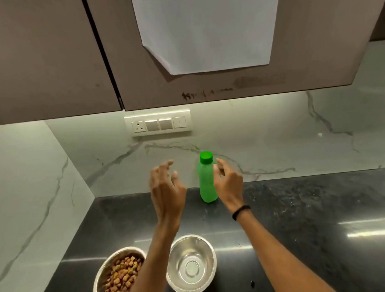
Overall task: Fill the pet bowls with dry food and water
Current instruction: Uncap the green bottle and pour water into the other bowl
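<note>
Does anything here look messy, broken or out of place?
Only small things: the paper sheet taped to the cabinet has a folded lower-left corner, and dark smudges mark the cabinet's bottom edge. No spills on the counter.

- The left hand (167, 188) is raised with its back to the camera, fingers spread and loosely curled, holding nothing.
- The left forearm runs up from the near edge, leaning slightly right toward the wrist.
- The right hand (228, 182) is open, fingers curved toward the left, thumb side facing left.
- A dark band (241, 211) circles the right wrist.
- The right forearm comes in from the near right, angled toward the far left.
</note>
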